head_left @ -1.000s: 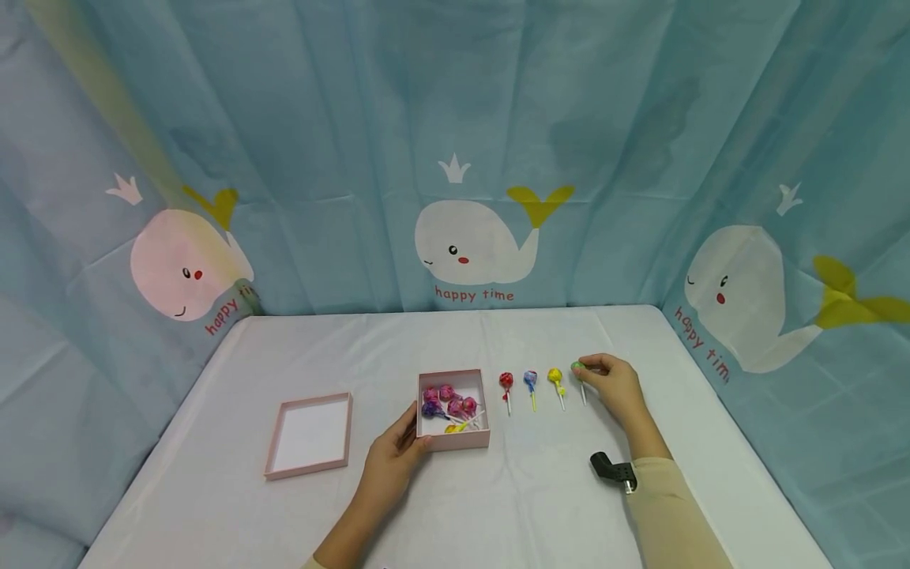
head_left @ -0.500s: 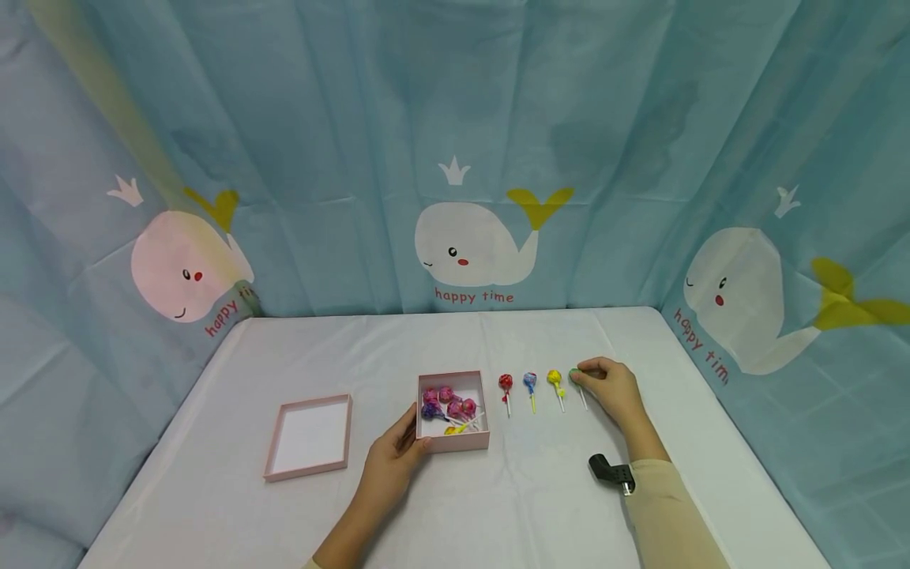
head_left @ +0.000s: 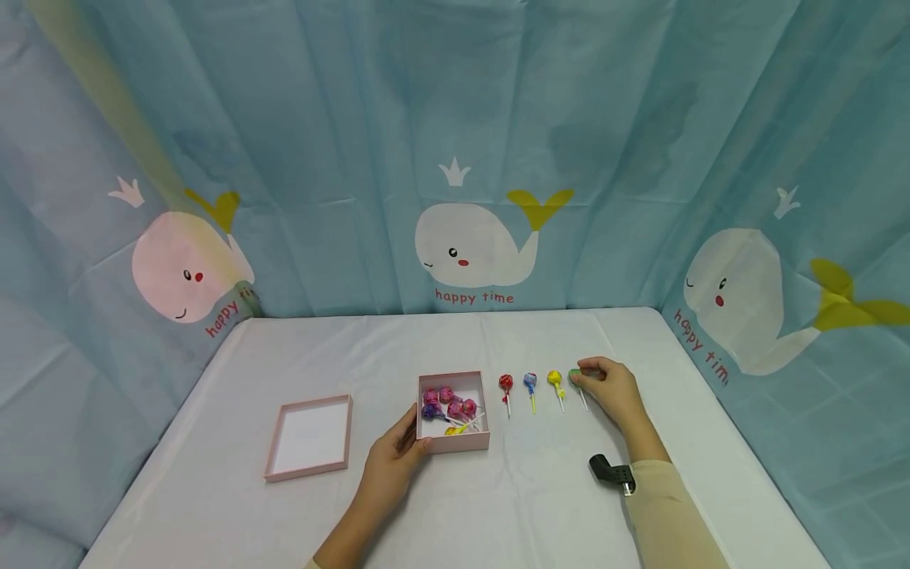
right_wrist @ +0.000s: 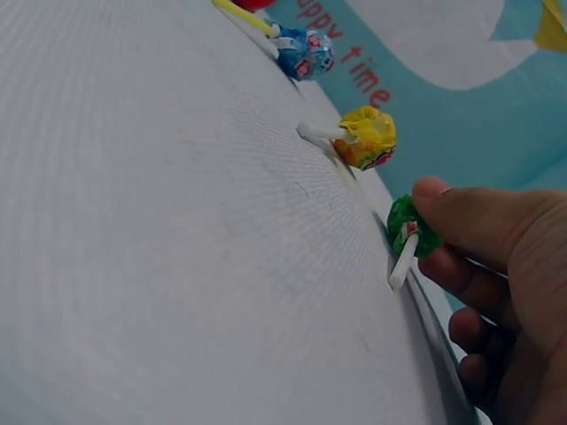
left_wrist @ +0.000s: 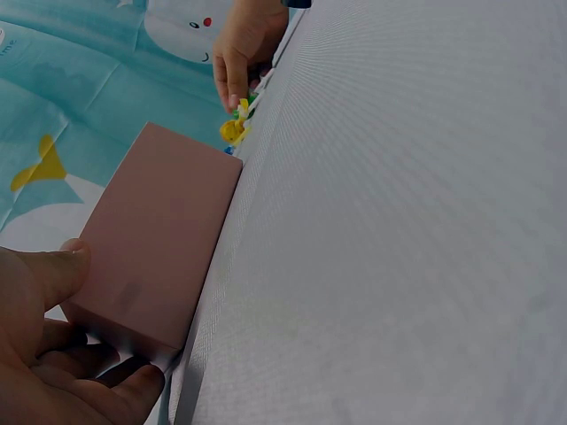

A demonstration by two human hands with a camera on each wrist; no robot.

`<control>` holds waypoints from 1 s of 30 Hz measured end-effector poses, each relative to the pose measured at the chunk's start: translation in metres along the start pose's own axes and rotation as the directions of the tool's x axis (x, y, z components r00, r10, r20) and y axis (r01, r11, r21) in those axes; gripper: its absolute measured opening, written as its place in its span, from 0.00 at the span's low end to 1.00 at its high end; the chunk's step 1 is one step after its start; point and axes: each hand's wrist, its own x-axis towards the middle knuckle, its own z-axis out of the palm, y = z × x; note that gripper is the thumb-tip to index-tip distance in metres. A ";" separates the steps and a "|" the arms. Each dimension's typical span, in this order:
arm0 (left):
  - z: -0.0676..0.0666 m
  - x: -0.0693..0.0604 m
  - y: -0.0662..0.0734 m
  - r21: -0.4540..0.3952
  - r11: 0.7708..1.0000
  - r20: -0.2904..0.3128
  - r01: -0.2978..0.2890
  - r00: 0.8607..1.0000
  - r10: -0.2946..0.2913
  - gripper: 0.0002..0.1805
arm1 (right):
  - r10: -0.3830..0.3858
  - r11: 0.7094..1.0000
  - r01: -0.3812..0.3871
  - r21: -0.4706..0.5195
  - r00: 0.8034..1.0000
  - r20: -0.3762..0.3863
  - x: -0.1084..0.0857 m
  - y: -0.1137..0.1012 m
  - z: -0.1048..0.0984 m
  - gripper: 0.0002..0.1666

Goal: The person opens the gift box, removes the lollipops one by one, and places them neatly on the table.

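My right hand (head_left: 617, 389) pinches the green-wrapped lollipop (right_wrist: 407, 226) by its candy head, thumb on one side; its white stick rests at the tablecloth. To its left a yellow lollipop (head_left: 555, 378), a blue lollipop (head_left: 530, 380) and a red lollipop (head_left: 505, 382) lie in a row, sticks toward me. My left hand (head_left: 387, 458) grips the left side of an uncovered pink box (head_left: 458, 443), thumb against one wall and fingers round the corner in the left wrist view. Inside the box are several pink lollipops (head_left: 455, 408), a dark purple one and a yellow one.
The pink-edged box lid (head_left: 309, 436) lies inner side up, left of the box. A black device (head_left: 611, 472) is fixed at the right sleeve. A white cloth (head_left: 540, 506) covers the table, and blue whale-print curtains (head_left: 320, 237) stand behind and at both sides.
The right hand has shifted the green lollipop's head slightly left and toward me, so its stick slants a little more. The left hand and the box stay in place.
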 end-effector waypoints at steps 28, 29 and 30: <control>0.000 -0.002 0.002 -0.025 1.000 0.005 -0.010 1.000 0.011 0.39 | -0.017 1.000 0.016 -0.026 1.000 -0.019 0.001 0.000 0.001 0.20; 0.000 -0.001 0.002 -0.023 1.000 0.005 -0.011 1.000 0.011 0.39 | -0.027 0.999 0.026 -0.033 0.999 -0.022 0.001 0.000 0.000 0.21; 0.000 -0.001 0.002 -0.025 1.000 0.006 -0.013 1.000 0.013 0.39 | -0.032 0.999 0.031 -0.038 0.999 -0.025 0.001 -0.001 0.000 0.21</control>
